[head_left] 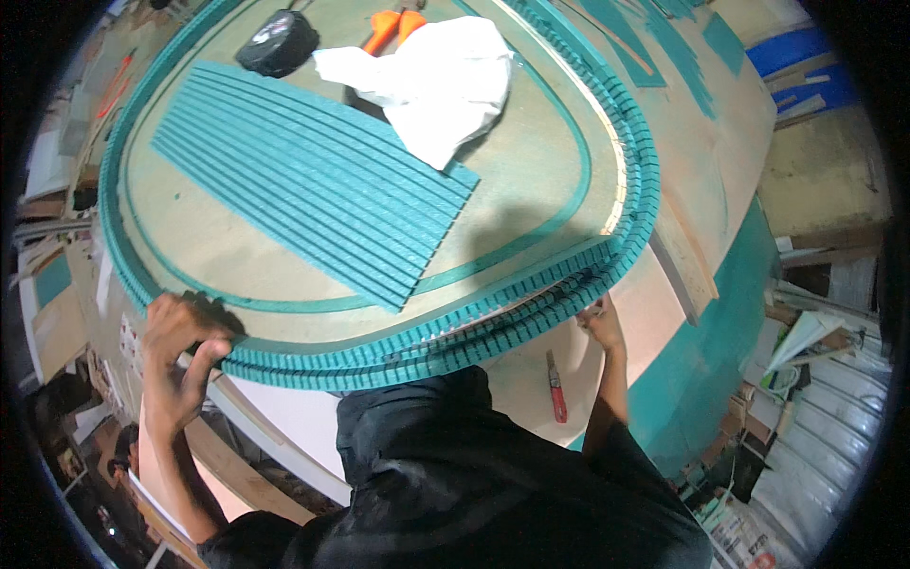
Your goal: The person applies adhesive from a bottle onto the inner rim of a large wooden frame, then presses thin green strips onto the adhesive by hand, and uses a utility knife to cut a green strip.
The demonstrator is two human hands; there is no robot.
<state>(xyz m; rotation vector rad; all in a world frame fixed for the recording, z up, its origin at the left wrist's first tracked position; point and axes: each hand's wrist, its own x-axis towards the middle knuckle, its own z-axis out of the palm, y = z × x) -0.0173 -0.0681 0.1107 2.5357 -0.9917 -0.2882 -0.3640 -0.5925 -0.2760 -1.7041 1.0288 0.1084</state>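
While you lean over the near edge of the oval plywood panel (pixel 531 180), your left hand (pixel 180 356) is curled over its rim at the lower left, fingers bent and pressing on the teal kerf-cut edge strip (pixel 398 362) that wraps the panel's outline. Your right hand (pixel 600 321) is at the lower right of the same curve, touching the strip from below where its slotted layers bunch together; its fingers are mostly hidden behind the strip, so you cannot tell whether they pinch it or only push against it. The strip runs along the whole near edge between your two hands and continues up the right side of the panel, its pale inner face showing there. On top of the panel, inside a thin teal line (pixel 559 223) that follows the oval, lies a flat sheet of teal slotted strips (pixel 313 190), set at an angle. Beyond it sit a black tape measure (pixel 277 43), a crumpled white cloth (pixel 431 81) overlapping the sheet's far corner, and orange-handled pliers (pixel 393 24) partly under the cloth. Below the panel, on the lower pale desk (pixel 654 313) surface just beside your right forearm, lies a red utility knife (pixel 556 389).
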